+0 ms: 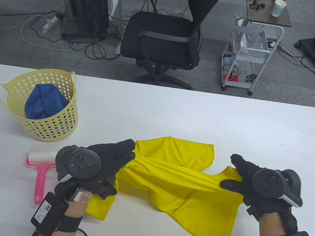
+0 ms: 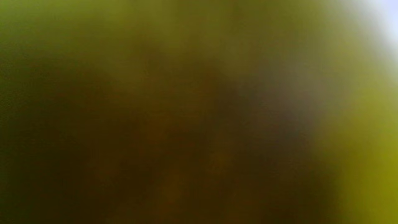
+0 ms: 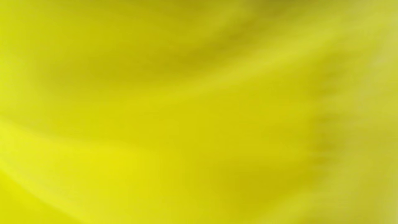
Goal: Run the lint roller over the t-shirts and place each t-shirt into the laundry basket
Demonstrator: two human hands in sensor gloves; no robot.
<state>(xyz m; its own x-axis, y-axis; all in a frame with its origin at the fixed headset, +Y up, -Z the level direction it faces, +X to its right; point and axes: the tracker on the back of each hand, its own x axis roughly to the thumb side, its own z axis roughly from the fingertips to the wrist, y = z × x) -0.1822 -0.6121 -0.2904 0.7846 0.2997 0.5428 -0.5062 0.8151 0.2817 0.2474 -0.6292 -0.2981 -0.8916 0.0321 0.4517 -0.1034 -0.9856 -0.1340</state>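
White table [image 1: 233,122], hands [image 1: 111,161] gripping yellow t-shirt [image 1: 183,186]

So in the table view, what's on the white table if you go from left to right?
Yellow laundry basket with a blue t-shirt inside → pink lint roller → left hand → yellow t-shirt → right hand.

labels on wrist units [image 1: 45,214], print too small to read
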